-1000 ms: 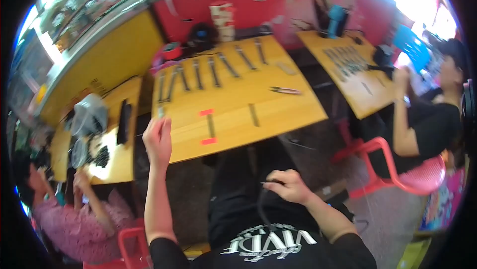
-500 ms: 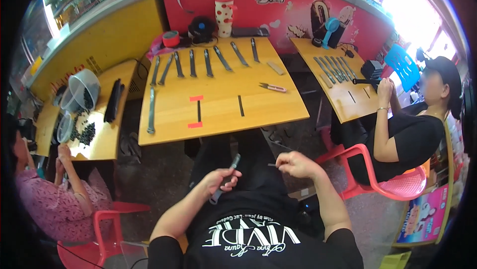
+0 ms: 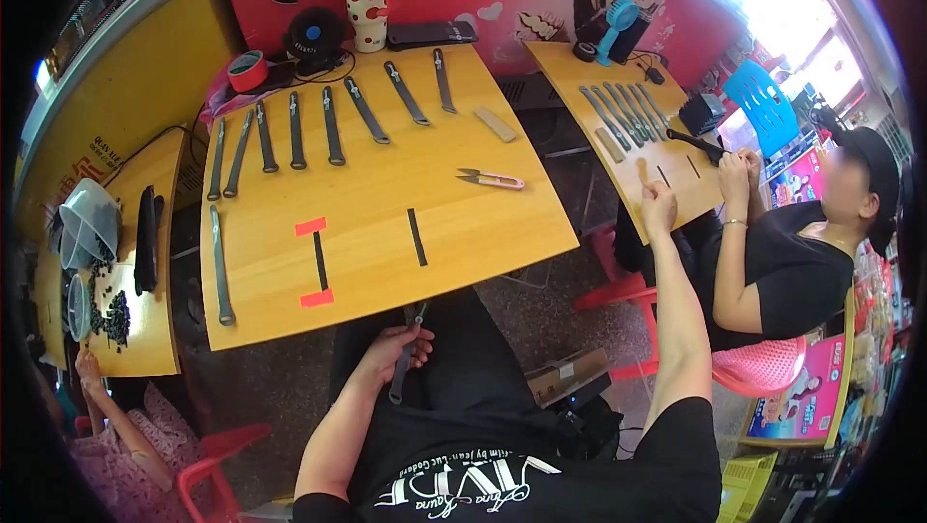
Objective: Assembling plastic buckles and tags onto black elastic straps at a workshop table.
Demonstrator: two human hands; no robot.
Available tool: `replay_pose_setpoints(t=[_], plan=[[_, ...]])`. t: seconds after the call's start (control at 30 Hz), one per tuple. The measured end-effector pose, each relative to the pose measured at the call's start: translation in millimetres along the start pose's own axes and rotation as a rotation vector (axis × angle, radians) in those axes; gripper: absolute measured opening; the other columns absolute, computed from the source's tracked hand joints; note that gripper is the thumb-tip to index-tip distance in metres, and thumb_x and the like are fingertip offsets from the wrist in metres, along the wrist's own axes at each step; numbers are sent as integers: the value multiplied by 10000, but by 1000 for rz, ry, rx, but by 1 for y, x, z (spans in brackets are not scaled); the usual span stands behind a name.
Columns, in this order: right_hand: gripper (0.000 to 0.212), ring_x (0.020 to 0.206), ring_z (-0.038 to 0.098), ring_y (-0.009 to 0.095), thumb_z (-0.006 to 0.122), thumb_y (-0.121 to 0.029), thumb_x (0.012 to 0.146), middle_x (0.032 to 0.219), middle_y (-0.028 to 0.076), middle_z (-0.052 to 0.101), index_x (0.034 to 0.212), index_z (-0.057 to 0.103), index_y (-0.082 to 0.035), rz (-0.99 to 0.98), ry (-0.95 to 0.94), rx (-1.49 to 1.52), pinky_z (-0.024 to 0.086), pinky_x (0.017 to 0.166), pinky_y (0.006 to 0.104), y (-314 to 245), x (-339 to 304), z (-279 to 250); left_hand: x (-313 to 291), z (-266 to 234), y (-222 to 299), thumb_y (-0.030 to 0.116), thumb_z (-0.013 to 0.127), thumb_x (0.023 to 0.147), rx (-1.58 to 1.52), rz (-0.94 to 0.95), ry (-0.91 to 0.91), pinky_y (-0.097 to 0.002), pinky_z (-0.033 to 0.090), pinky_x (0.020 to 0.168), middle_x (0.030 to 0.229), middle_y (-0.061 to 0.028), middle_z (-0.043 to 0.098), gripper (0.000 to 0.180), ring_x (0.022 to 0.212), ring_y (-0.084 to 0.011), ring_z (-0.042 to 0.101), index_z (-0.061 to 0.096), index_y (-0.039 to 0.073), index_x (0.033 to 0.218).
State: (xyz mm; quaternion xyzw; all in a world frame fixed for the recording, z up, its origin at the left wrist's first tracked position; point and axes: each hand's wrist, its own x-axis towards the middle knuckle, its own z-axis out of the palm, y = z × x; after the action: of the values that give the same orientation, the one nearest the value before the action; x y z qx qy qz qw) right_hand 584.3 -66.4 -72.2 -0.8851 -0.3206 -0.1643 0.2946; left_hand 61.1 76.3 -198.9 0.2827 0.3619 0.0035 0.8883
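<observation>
Since a moment ago the right hand (image 3: pixel 660 202) has risen off the lap, fingers curled together, while left hand (image 3: pixel 391 351) fingers stay clamped around a slim dark strap (image 3: pixel 405 361) below the bench (image 3: pixel 386 224) edge.

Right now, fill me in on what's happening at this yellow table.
A seated person's left hand holds a dark strap in their lap, just below the table edge. Their right hand is raised out toward the neighbouring table. More dark straps lie in a row on the table, beside small snips. A co-worker sits to the right.
</observation>
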Motion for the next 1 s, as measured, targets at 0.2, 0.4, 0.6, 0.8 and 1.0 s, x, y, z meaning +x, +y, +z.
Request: replay_pose_setpoints(t=[0.2, 0.4, 0.6, 0.8, 1.0], plan=[[193, 1016, 541, 362, 603, -216, 878, 1033, 170, 588, 1006, 676, -92, 5, 29, -507, 451, 828, 455, -4, 6, 22, -2, -4, 2, 265, 489, 998, -63, 31, 23, -280, 512, 558, 777, -99, 651, 327, 618, -176, 624, 626, -30, 1037], [229, 1012, 538, 354, 613, -122, 868, 1036, 174, 582, 1074, 608, -22, -233, 435, -204, 441, 818, 448, -35, -9, -4, -21, 12, 5, 258, 501, 995, 43, 79, 67, -259, 504, 568, 778, -61, 652, 304, 633, -132, 610, 648, -3, 1045], [74, 722, 600, 281, 599, 42, 780, 816, 146, 593, 843, 606, 3, -509, -291, 640, 484, 645, 375, -197, -179, -78, -107, 65, -2, 245, 512, 993, 405, 396, -26, -200, 450, 603, 684, 4, 627, 278, 636, -55, 564, 685, 34, 1046], [207, 697, 598, 99, 682, 44, 803, 848, 53, 613, 989, 628, -30, 47, -1100, 1269, 489, 613, 233, -264, -295, -90, -162, 111, 7, 236, 488, 1006, 615, 457, -149, -198, 426, 525, 656, 4, 604, 253, 575, -50, 535, 640, 51, 925], [69, 658, 588, 128, 645, 70, 830, 806, 72, 594, 838, 635, 3, -551, -725, 1159, 481, 585, 221, -283, -272, -109, -188, 112, 14, 193, 501, 993, 635, 455, -137, -187, 422, 528, 663, 13, 601, 201, 571, -36, 513, 635, 45, 1015]])
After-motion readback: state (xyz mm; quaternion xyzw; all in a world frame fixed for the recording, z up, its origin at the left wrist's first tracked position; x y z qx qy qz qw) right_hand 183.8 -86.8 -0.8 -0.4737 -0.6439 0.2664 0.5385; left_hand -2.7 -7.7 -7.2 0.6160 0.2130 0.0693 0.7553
